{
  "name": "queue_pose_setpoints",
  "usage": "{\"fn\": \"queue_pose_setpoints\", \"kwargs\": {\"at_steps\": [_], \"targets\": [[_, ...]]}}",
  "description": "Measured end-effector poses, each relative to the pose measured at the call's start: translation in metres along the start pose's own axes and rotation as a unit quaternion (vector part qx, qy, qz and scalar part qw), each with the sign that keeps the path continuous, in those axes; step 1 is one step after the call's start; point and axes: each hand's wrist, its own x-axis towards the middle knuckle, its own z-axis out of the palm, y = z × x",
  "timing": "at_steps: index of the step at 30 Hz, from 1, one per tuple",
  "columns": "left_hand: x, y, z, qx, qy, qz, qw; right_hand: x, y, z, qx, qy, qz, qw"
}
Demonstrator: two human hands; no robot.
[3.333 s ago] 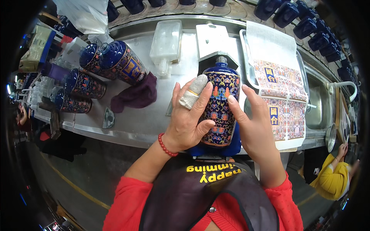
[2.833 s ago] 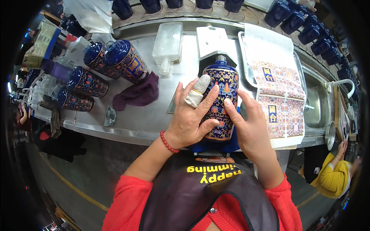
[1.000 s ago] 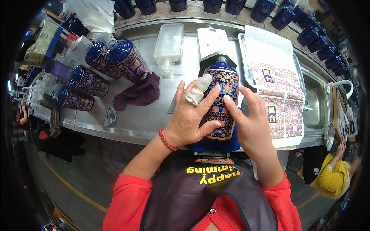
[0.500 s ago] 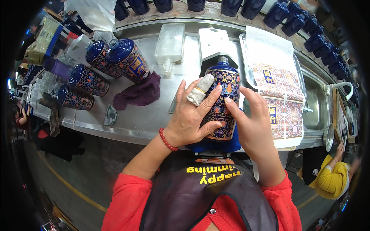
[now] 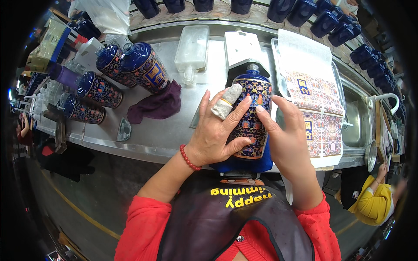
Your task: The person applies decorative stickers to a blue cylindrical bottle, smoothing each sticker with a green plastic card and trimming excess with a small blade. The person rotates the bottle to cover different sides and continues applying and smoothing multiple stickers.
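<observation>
A dark blue bottle (image 5: 252, 130) with a colourful flowered wrap lies tilted before me, its clear threaded neck away from me, on a blue pad (image 5: 263, 163). My left hand (image 5: 207, 137) grips its left side, fingers spread and thumb low on the wrap. A grey cloth stall (image 5: 226, 102), banded in yellow, covers one of its fingers. At the bottle's upper right side, my right hand (image 5: 291, 141) is closed on it with thumb and forefinger; its other fingers are partly hidden. Printed wrap sheets (image 5: 322, 132) lie in a pile to the right.
Several wrapped bottles (image 5: 146, 69) stand at the left by a purple cloth (image 5: 159, 104). A clear flat flask (image 5: 191, 50) and a white stand (image 5: 242, 45) are behind. Plain blue bottles (image 5: 241, 5) line the far belt. A sink (image 5: 356, 130) is at right, with a person in yellow (image 5: 374, 198) beyond.
My right hand has shifted slightly, its thumb a little higher on the wrap. My left hand has stayed put. The plain blue bottles along the far belt have moved to the right.
</observation>
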Motion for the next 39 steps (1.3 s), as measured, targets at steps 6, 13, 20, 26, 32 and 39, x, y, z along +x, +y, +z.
{"fn": "queue_pose_setpoints", "kwargs": {"at_steps": [6,13,20,26,32,39], "targets": [[0.0002,0.0,0.0008,-0.004,0.001,-0.001,1.0,-0.0034,0.0025,-0.0007,0.011,-0.014,0.002,1.0],[-0.0007,-0.0018,-0.0027,0.019,-0.027,0.0,0.999,-0.002,0.0016,-0.0007,0.005,-0.013,-0.002,1.0],[-0.0011,-0.0022,-0.002,0.024,-0.023,0.004,0.999,-0.0012,0.0017,-0.0009,0.002,-0.01,-0.006,1.0],[-0.0015,-0.0028,-0.0006,0.021,-0.02,0.003,1.0,-0.0015,0.0002,0.0008,-0.011,-0.009,-0.009,1.0],[-0.0014,-0.0032,-0.0014,0.017,-0.019,0.003,1.0,-0.0017,0.0,0.0004,-0.007,-0.013,-0.011,1.0],[-0.0006,-0.0008,-0.0024,-0.043,0.023,-0.013,0.999,-0.003,0.0021,0.0034,0.004,0.006,-0.001,1.0]]}}
